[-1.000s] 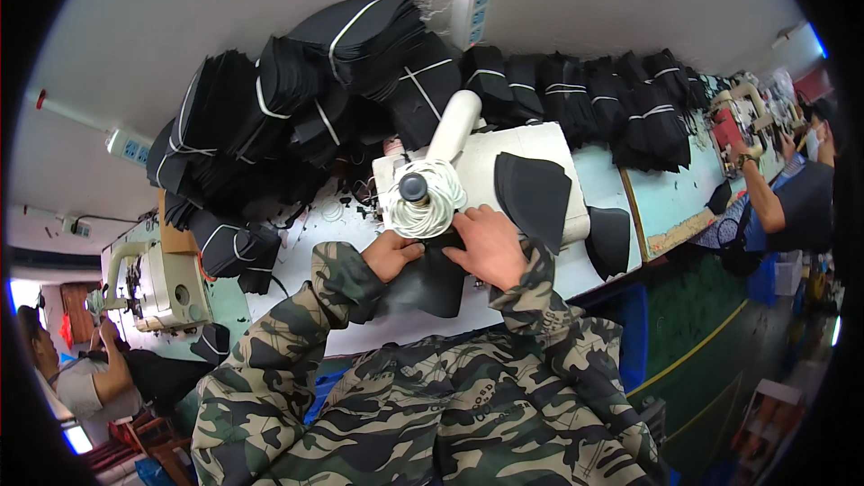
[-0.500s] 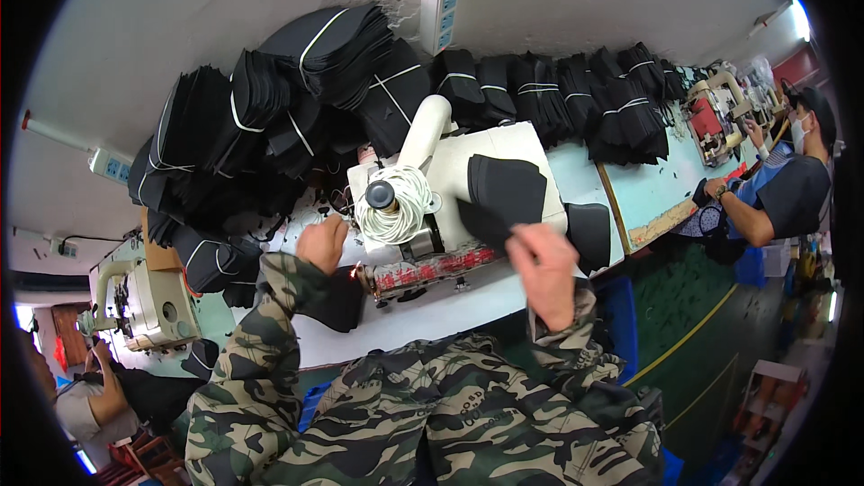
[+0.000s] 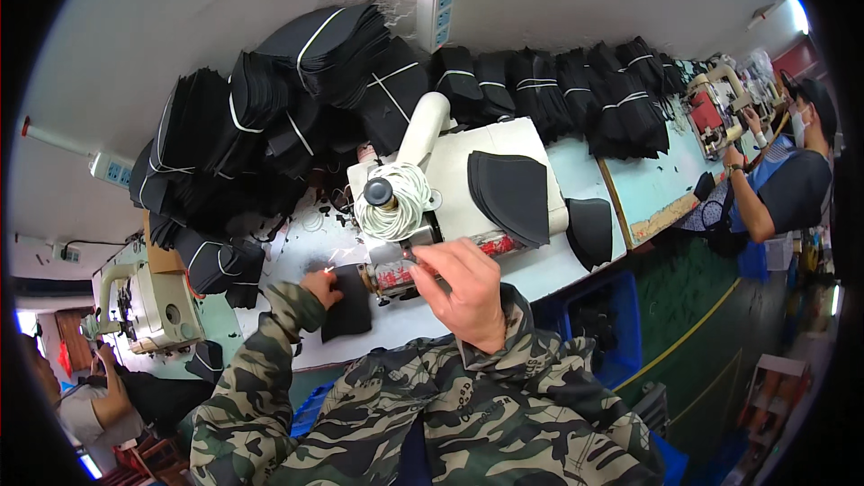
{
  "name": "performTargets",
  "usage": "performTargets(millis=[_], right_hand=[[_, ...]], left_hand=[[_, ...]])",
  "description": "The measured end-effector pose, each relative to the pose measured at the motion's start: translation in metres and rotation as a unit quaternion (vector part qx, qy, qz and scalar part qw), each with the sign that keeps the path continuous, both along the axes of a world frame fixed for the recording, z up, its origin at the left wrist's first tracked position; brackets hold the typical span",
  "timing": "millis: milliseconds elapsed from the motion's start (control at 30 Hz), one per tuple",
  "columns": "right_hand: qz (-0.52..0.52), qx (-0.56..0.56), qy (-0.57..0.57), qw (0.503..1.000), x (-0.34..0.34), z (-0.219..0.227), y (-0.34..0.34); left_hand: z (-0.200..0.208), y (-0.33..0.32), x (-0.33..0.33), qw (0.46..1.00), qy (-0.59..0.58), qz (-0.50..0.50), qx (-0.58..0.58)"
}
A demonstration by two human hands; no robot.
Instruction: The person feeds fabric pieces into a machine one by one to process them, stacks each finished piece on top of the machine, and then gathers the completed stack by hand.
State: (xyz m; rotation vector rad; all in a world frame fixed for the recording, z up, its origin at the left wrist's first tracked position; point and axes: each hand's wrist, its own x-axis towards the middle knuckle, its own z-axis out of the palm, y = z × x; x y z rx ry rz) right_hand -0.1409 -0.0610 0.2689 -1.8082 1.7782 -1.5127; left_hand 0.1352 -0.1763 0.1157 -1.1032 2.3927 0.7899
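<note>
My left hand (image 3: 320, 287) is closed on the edge of a dark cut piece (image 3: 349, 308), which lies on the white table at the left end of the sewing machine (image 3: 420, 137). In front of the machine, my right hand (image 3: 463, 292) has thumb and fingertips drawn together beside its red, worn-looking front edge. Whatever lies between those fingertips is too small to make out. A coil of white cord (image 3: 396, 213) rests on the machine around a black knob (image 3: 379, 191). Right of it, a fanned stack of black curved pieces (image 3: 509, 195) lies on the cream machine body.
Tied bundles of black pieces (image 3: 328, 49) line the wall behind. More dark pieces (image 3: 589, 232) lie at the table's right. A blue bin (image 3: 634, 324) stands below. Co-workers sit to the right (image 3: 792, 175) and left (image 3: 99, 409). A power strip (image 3: 437, 4) hangs above.
My right hand has moved left from the stack to the machine's front. My left hand has moved down onto the dark piece. The black piece earlier by my right hand now lies flat or is hidden.
</note>
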Motion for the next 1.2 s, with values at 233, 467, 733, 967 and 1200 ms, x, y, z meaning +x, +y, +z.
performTargets(millis=[233, 467, 733, 967, 1200], right_hand=[[0.16, 0.327, -0.237, 0.9, -0.003, -0.058, 0.019], [0.123, 0.312, -0.107, 0.936, 0.0, -0.074, 0.0], [0.046, 0.25, -0.012, 0.967, -0.037, -0.06, -0.008], [0.064, 0.304, 0.201, 0.929, -0.038, -0.057, -0.036], [0.088, 0.362, 0.021, 0.928, -0.054, -0.061, 0.006]], left_hand=[[0.112, -0.004, -0.071, 0.879, 0.217, 0.021, 0.425], [0.074, -0.002, -0.077, 0.902, 0.205, 0.157, 0.347], [0.066, -0.022, -0.091, 0.881, 0.192, 0.172, 0.397], [0.066, 0.001, -0.126, 0.856, 0.277, 0.23, 0.371], [0.095, -0.013, -0.132, 0.851, 0.154, 0.299, 0.403]])
